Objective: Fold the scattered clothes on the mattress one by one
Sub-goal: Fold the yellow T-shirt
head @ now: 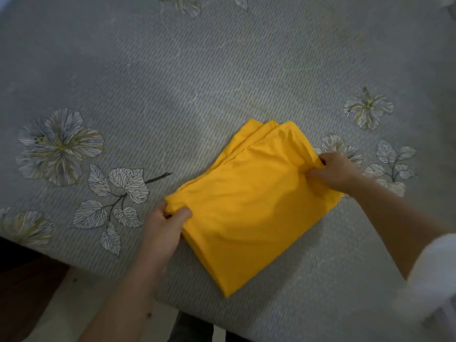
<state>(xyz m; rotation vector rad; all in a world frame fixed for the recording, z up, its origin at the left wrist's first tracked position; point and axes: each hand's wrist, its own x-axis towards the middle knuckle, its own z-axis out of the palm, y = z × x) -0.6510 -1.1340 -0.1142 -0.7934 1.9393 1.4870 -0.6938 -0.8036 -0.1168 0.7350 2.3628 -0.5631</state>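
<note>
Here, flower prints (59, 144) lie around the folded yellow cloth (251, 206) on the grey mattress (222, 58). Its long side slants from near left to far right. The left hand (165, 230) and right hand (335, 172) each have a tight grip on one edge.

Looks steeply down from head height over the near edge of the mattress (222, 70), facing across it. Sits close, wide-angled, framing the yellow garment (251, 206) with left hand (164, 228) and right hand (336, 172) just below centre.

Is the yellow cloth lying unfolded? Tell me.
No, the yellow cloth lies folded in stacked layers on the mattress.
</note>
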